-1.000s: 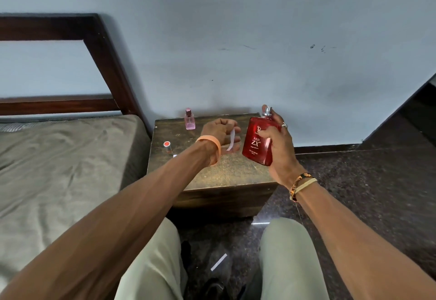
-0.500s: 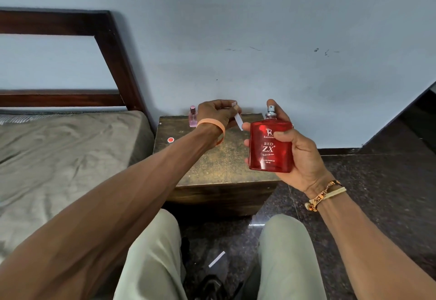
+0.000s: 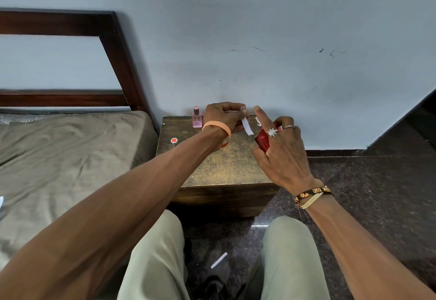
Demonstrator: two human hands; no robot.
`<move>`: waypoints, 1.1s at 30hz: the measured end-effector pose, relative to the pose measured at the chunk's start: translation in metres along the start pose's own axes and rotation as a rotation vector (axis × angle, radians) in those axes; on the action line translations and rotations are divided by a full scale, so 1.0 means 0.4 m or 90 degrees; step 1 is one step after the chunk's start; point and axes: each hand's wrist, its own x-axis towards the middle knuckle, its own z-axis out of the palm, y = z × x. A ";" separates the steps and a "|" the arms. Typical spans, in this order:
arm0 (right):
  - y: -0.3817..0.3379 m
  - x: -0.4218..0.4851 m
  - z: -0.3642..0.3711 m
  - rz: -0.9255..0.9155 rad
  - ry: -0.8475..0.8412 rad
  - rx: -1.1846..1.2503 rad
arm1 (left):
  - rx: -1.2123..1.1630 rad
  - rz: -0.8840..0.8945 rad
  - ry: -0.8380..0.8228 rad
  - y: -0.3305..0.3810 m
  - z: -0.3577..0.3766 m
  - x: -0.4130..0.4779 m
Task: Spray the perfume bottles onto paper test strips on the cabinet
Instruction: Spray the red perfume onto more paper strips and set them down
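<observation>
My left hand [image 3: 224,116] pinches a white paper test strip [image 3: 246,125] above the back of the dark wooden cabinet [image 3: 219,169]; the strip hangs down to the right. My right hand [image 3: 280,148] grips the red perfume bottle [image 3: 262,139], now mostly hidden behind the hand, its silver nozzle [image 3: 257,121] close to the strip. The index finger is raised above the nozzle. A small pink perfume bottle [image 3: 196,117] stands at the cabinet's back left. A red cap [image 3: 173,140] lies on the left part of the top.
A bed with a grey-brown sheet [image 3: 70,158] and dark wooden headboard [image 3: 118,47] borders the cabinet on the left. The wall is right behind it. A loose white strip [image 3: 219,260] lies on the dark floor between my knees.
My right hand turned the red bottle so its back faces me and brought the nozzle close to the strip. The left hand kept the strip in place.
</observation>
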 end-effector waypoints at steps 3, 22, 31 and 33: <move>-0.005 0.005 -0.003 0.003 0.016 -0.061 | 0.004 0.005 0.010 0.003 0.000 0.006; -0.021 0.002 0.021 0.022 -0.043 -0.177 | -0.002 0.004 0.024 -0.015 -0.011 0.018; -0.026 0.030 0.020 0.038 -0.040 -0.139 | -0.011 -0.012 -0.003 -0.021 -0.008 0.014; -0.029 0.036 0.021 0.045 -0.042 -0.113 | -0.019 -0.017 -0.014 -0.026 -0.008 0.014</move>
